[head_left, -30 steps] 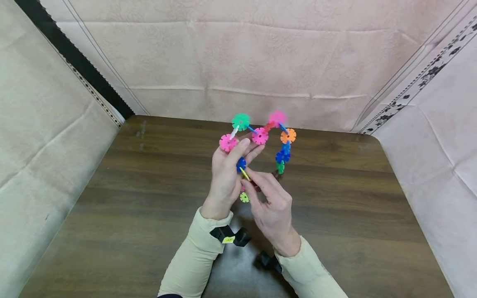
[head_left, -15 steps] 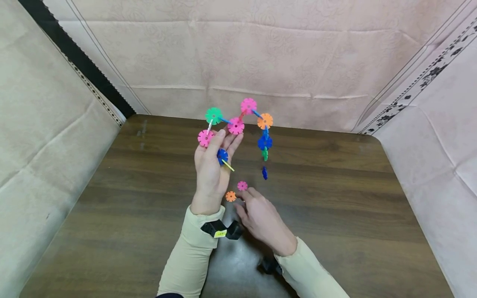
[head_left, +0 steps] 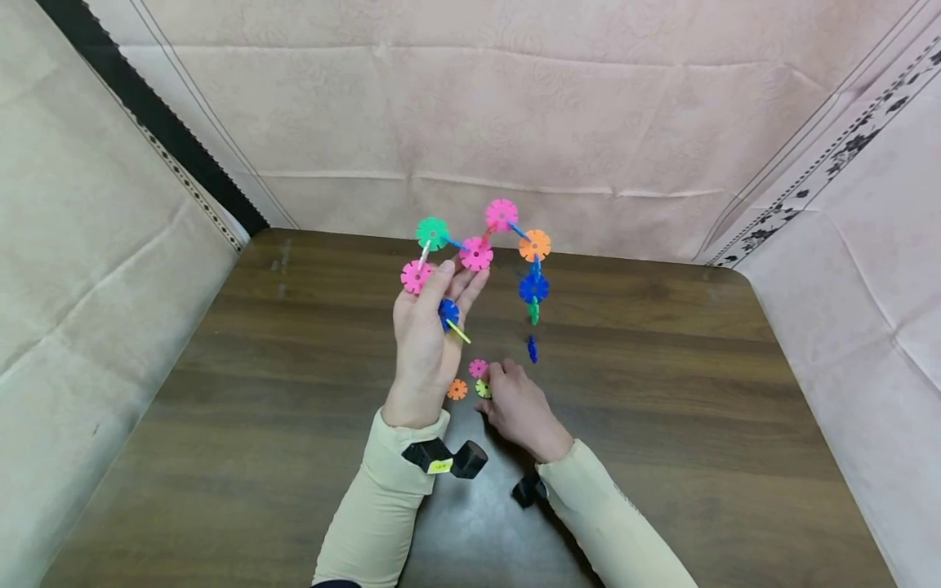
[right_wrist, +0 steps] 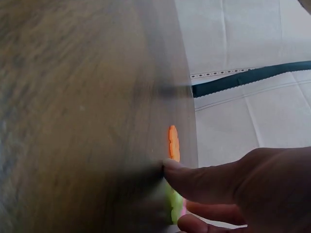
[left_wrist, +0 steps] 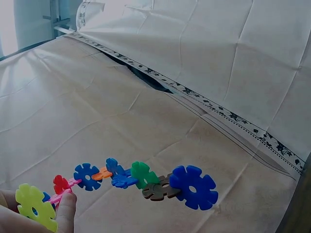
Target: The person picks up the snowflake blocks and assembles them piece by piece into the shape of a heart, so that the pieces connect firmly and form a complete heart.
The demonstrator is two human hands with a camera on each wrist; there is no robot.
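We've got our left hand point(head_left: 426, 343) raised above the middle of the table point(head_left: 220, 425), fingers curled round a chain of snowflake discs point(head_left: 478, 253) — pink, green, pink, pink, orange, blue, all clipped edge to edge, arching up and over toward the far edge and hanging down on the right side. A blue disc point(head_left: 448, 311) with a yellow piece point(head_left: 459, 331) sticking out sits between our left fingers. From the left wrist view, the chain point(left_wrist: 141, 177) runs out sideways from our fingertips, ending in a big blue disc point(left_wrist: 193, 187).

Down on the table, our right hand point(head_left: 518, 404) rests low near the middle, thumb and fingers closing in on a yellow-green disc point(head_left: 483, 388); the right wrist view shows the thumb point(right_wrist: 204, 177) pressing on that disc point(right_wrist: 174, 206). Whether it's lifted off the wood, we can't tell. Loose pieces lie just beside: an orange disc point(head_left: 457, 389) to the left, a pink disc point(head_left: 478, 367) right behind, and a small blue disc point(head_left: 532, 349) standing on edge a little farther right.
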